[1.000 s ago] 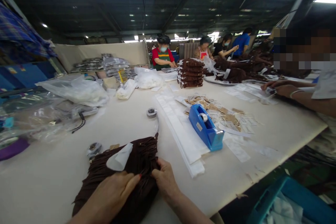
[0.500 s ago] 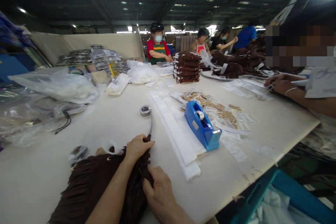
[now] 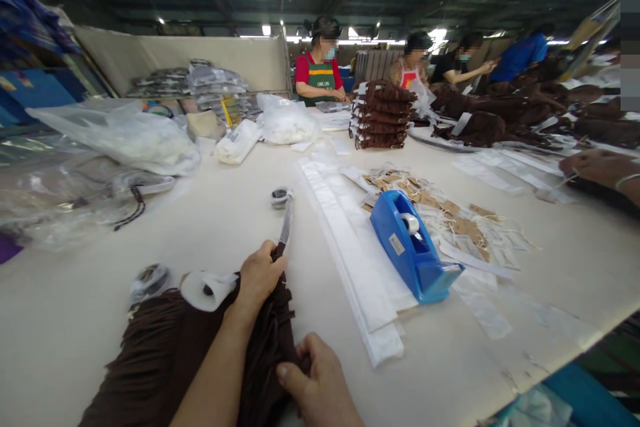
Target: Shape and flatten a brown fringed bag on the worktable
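A dark brown fringed bag lies on the table in front of me, its long fringe spread toward the lower left. My left hand is closed around its upper right part, where a strap wrapped in clear film comes out and ends in a coil. Lower down, my right hand pinches the bag's right edge between thumb and fingers. At the top edge sit a white paper roll and another film-wrapped coil. My left forearm crosses over the bag and hides part of it.
Right of my hands are white paper strips, a blue tape dispenser and brown tags. Clear plastic bags lie left. Behind stands a stack of brown bags. A co-worker's hand is at the far right.
My view has swung, so table things sit further right. My right hand has slid down the bag's edge toward me. My left hand keeps its grip, and more of the white roll shows.
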{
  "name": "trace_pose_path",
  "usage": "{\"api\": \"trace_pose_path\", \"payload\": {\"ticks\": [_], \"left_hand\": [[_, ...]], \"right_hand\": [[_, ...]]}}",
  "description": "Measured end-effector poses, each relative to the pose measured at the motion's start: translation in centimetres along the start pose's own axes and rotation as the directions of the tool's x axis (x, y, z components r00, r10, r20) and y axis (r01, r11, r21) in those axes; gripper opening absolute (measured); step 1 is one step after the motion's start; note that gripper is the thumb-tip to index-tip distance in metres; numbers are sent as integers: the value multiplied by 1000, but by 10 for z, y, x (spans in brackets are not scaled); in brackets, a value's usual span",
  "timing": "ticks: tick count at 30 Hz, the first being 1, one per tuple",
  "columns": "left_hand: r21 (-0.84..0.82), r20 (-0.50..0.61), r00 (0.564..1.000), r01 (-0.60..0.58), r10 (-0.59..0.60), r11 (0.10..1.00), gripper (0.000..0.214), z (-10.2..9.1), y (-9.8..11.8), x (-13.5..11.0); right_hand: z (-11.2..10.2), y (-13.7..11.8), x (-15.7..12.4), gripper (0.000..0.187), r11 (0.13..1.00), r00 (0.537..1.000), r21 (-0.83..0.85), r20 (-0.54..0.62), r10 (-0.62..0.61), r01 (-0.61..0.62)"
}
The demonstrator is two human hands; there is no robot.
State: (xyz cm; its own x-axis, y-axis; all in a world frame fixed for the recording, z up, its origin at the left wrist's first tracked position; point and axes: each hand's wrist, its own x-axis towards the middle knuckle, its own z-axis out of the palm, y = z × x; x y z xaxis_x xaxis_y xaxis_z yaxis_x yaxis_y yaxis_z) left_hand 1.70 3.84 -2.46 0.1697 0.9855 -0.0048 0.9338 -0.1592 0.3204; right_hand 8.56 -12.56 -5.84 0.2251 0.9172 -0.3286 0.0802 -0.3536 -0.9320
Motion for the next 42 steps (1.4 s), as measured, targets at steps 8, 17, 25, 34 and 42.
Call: {"api": "trace_pose_path", "payload": {"ticks": [8,17,25,34,42], "left_hand": [[71,-103,994,47,-40,996,5,7,-2,6],[111,-120,989,-74,87,991,15,13,3,5],[59,-53,994,-96,100,994,18,11,-2,10],[-124,-24,996,-92,90,988,17,13,2,2],[-634,-60,991,54,-118,772,39,4,-14,17]], "right_hand": [[-1,2,3,15,983,999,182,43,-9,1],[-13,-23,14,30,977,965,172,251,78,-124],[-13,-10,14,34,944,952,295,300,56,-149],[-13,-88,-3,22,704,750,-446,-103,-653,552],[42,-25,31,63,316,630,-777,130,-766,544]]}}
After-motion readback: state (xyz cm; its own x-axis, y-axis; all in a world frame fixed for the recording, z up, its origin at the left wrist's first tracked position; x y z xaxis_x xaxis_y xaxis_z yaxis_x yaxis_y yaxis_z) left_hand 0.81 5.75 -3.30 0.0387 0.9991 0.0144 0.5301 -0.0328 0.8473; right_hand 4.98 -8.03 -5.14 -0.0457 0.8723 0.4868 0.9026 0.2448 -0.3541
